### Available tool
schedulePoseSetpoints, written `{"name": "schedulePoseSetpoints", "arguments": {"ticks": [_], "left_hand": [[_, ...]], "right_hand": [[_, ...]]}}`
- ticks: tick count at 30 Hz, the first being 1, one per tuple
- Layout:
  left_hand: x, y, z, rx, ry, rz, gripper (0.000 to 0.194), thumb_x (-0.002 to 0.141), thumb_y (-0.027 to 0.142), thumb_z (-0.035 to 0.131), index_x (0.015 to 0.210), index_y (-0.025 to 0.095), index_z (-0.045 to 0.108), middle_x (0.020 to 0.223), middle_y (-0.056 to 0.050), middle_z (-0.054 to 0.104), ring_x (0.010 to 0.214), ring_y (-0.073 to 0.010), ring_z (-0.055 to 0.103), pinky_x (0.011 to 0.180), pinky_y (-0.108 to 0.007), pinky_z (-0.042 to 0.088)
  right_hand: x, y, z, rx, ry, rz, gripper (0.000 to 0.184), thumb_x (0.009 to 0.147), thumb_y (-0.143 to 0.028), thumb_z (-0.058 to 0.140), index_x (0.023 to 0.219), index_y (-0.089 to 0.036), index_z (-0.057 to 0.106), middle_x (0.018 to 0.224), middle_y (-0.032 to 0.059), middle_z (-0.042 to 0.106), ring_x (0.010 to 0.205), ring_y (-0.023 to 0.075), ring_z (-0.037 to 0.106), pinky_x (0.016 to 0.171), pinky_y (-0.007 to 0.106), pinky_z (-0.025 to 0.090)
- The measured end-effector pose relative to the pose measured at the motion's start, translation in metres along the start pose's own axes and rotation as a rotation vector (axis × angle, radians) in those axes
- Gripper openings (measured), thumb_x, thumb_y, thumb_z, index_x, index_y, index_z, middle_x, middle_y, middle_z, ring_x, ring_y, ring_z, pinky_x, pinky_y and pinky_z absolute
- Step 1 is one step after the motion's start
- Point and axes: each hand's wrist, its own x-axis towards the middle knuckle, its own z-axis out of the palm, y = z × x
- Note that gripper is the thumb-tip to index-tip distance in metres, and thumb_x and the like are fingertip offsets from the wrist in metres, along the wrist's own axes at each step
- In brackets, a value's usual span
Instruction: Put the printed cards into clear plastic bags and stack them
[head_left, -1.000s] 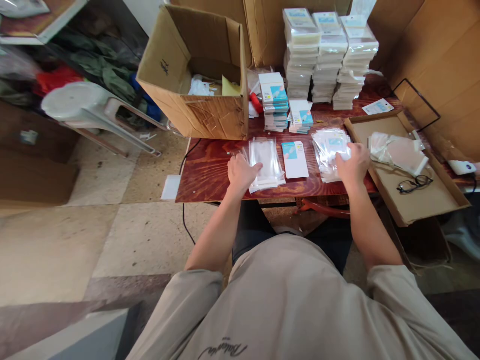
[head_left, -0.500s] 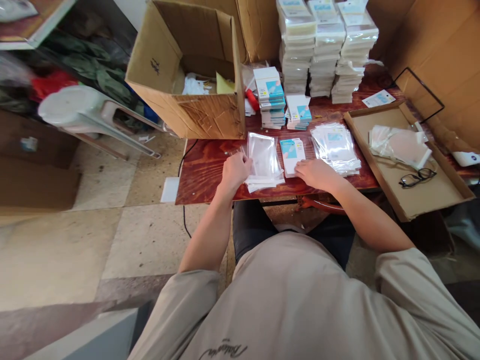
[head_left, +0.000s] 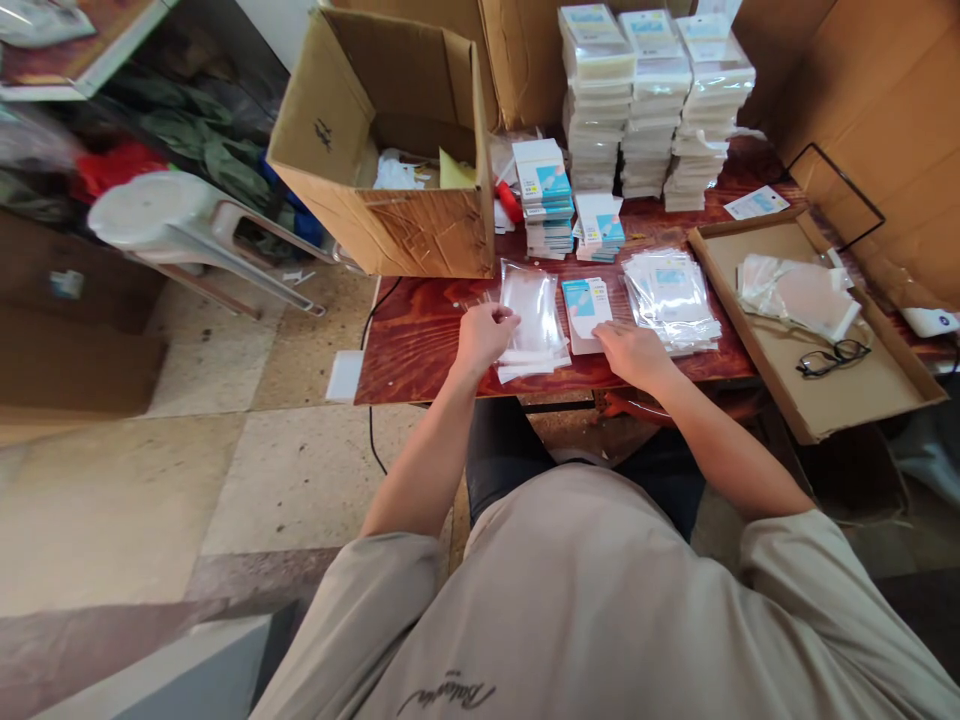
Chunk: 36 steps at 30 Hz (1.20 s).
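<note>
My left hand (head_left: 486, 335) is at the left edge of a pile of clear plastic bags (head_left: 531, 310), thumb and fingers pinched together on what looks like a thin clear bag. To the right of that pile lies a small stack of blue-and-white printed cards (head_left: 583, 305). My right hand (head_left: 634, 352) rests its fingertips on the lower right part of the cards, fingers stretched out. Just beyond it is a loose heap of bagged cards (head_left: 670, 298) in shiny clear plastic.
Taller card stacks (head_left: 545, 190) stand behind, next to a large open cardboard box (head_left: 420, 235). Three high columns of packed bags (head_left: 596, 110) rise at the back. On the right, a shallow cardboard tray (head_left: 840, 395) holds clear bags and eyeglasses (head_left: 832, 357). A white stool (head_left: 161, 210) is at left.
My left hand has moved slightly right and over the edge of the bag pile. My right hand's fingers have shifted a little on the cards. The view has shifted slightly.
</note>
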Motion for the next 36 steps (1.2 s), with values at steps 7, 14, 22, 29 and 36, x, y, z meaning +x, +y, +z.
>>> {"name": "schedulePoseSetpoints", "arguments": {"ticks": [7, 14, 22, 29, 36], "left_hand": [[-0.012, 0.019, 0.018, -0.872, -0.234, -0.366, 0.015, 0.092, 0.017, 0.079, 0.092, 0.014, 0.064, 0.094, -0.013, 0.079, 0.082, -0.0198, 0.079, 0.083, -0.038, 0.067], [-0.034, 0.034, 0.042, -0.990, -0.058, -0.376, 0.021, 0.096, 0.024, 0.081, 0.088, 0.014, 0.065, 0.083, -0.008, 0.078, 0.074, -0.0166, 0.078, 0.074, -0.028, 0.065], [-0.059, 0.041, 0.057, -1.068, 0.004, -0.268, 0.038, 0.087, 0.046, 0.090, 0.089, 0.018, 0.065, 0.081, -0.005, 0.077, 0.073, -0.0182, 0.078, 0.063, -0.026, 0.063], [-0.091, 0.056, 0.047, -1.105, -0.075, -0.202, 0.049, 0.082, 0.059, 0.090, 0.089, 0.018, 0.065, 0.085, -0.006, 0.078, 0.088, -0.0243, 0.081, 0.076, -0.035, 0.069], [-0.124, 0.067, 0.048, -1.091, -0.272, -0.198, 0.048, 0.075, 0.058, 0.094, 0.098, 0.019, 0.077, 0.102, -0.010, 0.082, 0.109, -0.0329, 0.079, 0.088, -0.044, 0.070]], "right_hand": [[-0.032, -0.016, -0.017, 0.773, 0.628, 0.486, 0.039, 0.105, -0.056, 0.059, 0.117, -0.020, 0.071, 0.098, 0.0115, 0.082, 0.080, 0.0260, 0.080, 0.070, 0.035, 0.064], [-0.060, -0.042, -0.029, 1.375, 0.237, 0.672, 0.055, 0.079, -0.067, 0.087, 0.099, -0.018, 0.071, 0.072, 0.0028, 0.075, 0.053, 0.0197, 0.074, 0.045, 0.025, 0.060], [-0.054, -0.053, -0.008, 1.341, 0.420, 0.798, 0.057, 0.079, -0.069, 0.085, 0.099, -0.019, 0.063, 0.077, 0.0049, 0.078, 0.058, 0.0217, 0.078, 0.046, 0.025, 0.062], [-0.046, -0.082, 0.009, 1.333, 0.688, 0.745, 0.055, 0.086, -0.072, 0.077, 0.103, -0.023, 0.059, 0.084, 0.0045, 0.080, 0.054, 0.0198, 0.075, 0.046, 0.028, 0.060], [-0.019, -0.084, 0.016, 1.407, 0.600, 0.588, 0.061, 0.078, -0.074, 0.082, 0.109, -0.022, 0.069, 0.108, 0.0094, 0.081, 0.100, 0.0276, 0.079, 0.086, 0.041, 0.069]]}}
